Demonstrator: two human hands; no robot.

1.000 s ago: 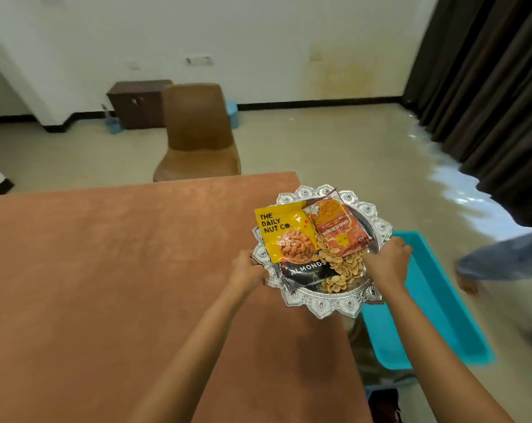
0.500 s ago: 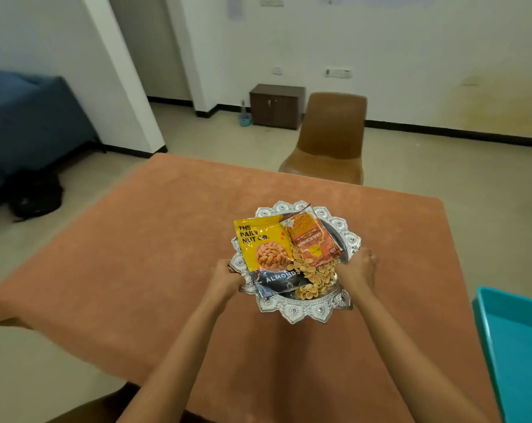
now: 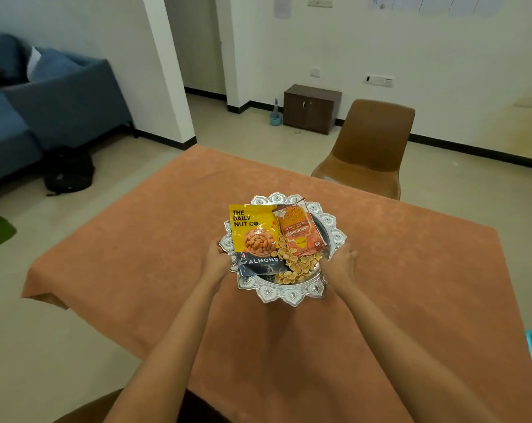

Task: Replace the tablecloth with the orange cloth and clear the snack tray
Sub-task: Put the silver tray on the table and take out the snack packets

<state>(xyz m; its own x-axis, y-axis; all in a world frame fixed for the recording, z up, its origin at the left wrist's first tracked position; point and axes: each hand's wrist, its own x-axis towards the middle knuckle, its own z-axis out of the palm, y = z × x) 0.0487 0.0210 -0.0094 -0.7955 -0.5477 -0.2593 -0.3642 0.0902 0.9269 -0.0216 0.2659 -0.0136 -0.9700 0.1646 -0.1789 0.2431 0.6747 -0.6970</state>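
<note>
- The left hand point(image 3: 215, 264) grips the tray point(image 3: 289, 296) by its left rim, fingers curled around it.
- The right hand point(image 3: 341, 264) holds the right rim, fingers seemingly tucked underneath.
- The tray, carrying snack packets point(image 3: 254, 230), is over the middle of the orange cloth point(image 3: 136, 254).

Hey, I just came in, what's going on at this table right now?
A person holds an ornate silver tray by its sides, left hand and right hand each gripping the rim, over a spread-out orange cloth. On the tray lie a yellow almond packet, an orange-red snack packet and loose pale shells. Whether it touches the cloth is unclear.
</note>
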